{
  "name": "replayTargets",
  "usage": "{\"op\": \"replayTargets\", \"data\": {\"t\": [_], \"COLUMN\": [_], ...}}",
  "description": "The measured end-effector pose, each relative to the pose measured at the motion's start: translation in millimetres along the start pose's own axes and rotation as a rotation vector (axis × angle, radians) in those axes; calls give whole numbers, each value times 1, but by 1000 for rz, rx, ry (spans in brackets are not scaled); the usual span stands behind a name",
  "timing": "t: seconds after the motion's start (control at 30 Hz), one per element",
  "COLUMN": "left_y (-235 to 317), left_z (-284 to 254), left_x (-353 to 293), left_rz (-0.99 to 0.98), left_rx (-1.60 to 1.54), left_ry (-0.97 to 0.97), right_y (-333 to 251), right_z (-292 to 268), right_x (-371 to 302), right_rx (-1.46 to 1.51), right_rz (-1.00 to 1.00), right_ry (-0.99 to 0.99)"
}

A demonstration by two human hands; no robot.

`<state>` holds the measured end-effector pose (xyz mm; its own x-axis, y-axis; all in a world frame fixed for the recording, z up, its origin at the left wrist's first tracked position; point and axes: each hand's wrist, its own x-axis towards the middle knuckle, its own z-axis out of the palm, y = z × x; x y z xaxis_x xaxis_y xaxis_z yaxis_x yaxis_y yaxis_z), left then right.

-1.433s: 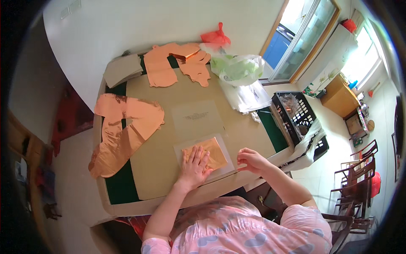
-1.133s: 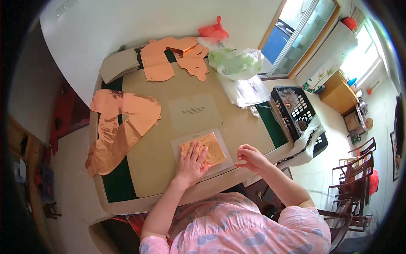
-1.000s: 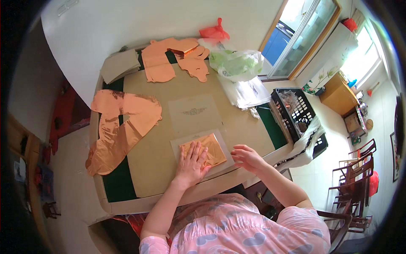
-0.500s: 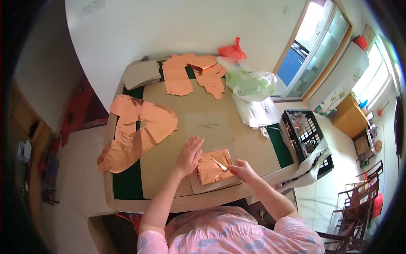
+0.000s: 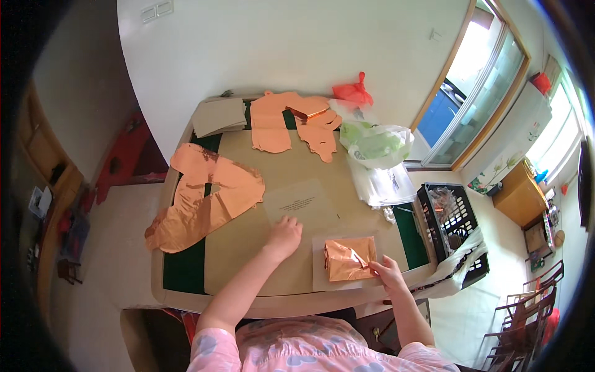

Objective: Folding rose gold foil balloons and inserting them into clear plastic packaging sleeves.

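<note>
My left hand (image 5: pixel 285 239) has its fingers closed at the lower edge of a flat clear plastic bag (image 5: pixel 297 204) with small print. My right hand (image 5: pixel 387 273) pinches the lower right corner of a copper-coloured foil balloon (image 5: pixel 349 257) folded into a flat packet. Beneath the packet lies a pale card (image 5: pixel 318 273), near the table's front edge. Two unfolded foil balloons are spread out flat: one (image 5: pixel 232 192) at the left, another (image 5: pixel 270 127) at the far side with part of it folded over.
Brown cardboard (image 5: pixel 248 273) covers most of the table. A stack of grey cards (image 5: pixel 218 116) lies at the far left corner. At the right are a green-white plastic bag (image 5: pixel 376 146), clear bags (image 5: pixel 387 186) and a red bag (image 5: pixel 353 93). A black crate (image 5: pixel 458 211) stands beside the table.
My right hand has shifted the folded balloon and its card to the right. My left hand has left the packet and closed at the clear bag, which now lies tilted.
</note>
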<state>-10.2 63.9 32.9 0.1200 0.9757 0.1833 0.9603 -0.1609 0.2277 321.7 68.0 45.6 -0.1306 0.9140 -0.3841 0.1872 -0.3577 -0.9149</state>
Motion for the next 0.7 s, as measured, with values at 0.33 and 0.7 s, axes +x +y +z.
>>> {"op": "replayTargets", "data": {"t": [0.33, 0.7], "left_y": [16, 19], "left_z": [32, 24], "left_x": [17, 7], "left_rz": [44, 22], "left_rx": [311, 100], "left_ry": [127, 251], "right_y": [-5, 4], "right_z": [5, 69], "right_x": [19, 9], "right_rx": [-23, -76], "right_rz": [-126, -26], "right_ry": [30, -73]}}
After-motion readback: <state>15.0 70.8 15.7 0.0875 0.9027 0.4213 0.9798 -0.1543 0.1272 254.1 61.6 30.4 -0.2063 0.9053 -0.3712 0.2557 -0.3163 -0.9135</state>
